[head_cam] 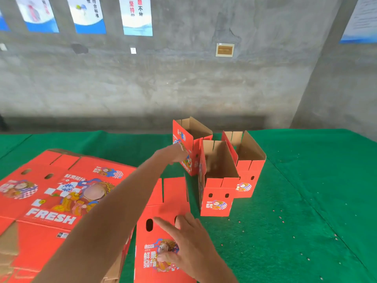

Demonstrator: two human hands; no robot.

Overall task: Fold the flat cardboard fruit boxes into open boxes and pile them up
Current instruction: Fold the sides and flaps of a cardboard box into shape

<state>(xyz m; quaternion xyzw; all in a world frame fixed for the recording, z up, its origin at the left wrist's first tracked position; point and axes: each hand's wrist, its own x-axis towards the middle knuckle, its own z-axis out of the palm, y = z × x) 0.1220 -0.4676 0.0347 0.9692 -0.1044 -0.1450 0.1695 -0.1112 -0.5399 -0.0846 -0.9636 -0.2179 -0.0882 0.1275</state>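
A pile of flat red fruit boxes (51, 193) lies at the left of the green table (295, 201). Three folded open boxes stand upright at the middle: a far one (183, 139), a near one (218, 197) and a right one (251, 172). A fourth red box (159, 231) stands in front of me. My right hand (183, 242) rests on its near face with fingers spread. My left hand (173, 154) reaches forward with straight fingers to the printed side of the far box; whether it touches is unclear.
A grey concrete wall with several posters rises behind the table. Green cloth stretches bare to the right of the folded boxes. Brown cardboard edges of the flat pile show at the bottom left.
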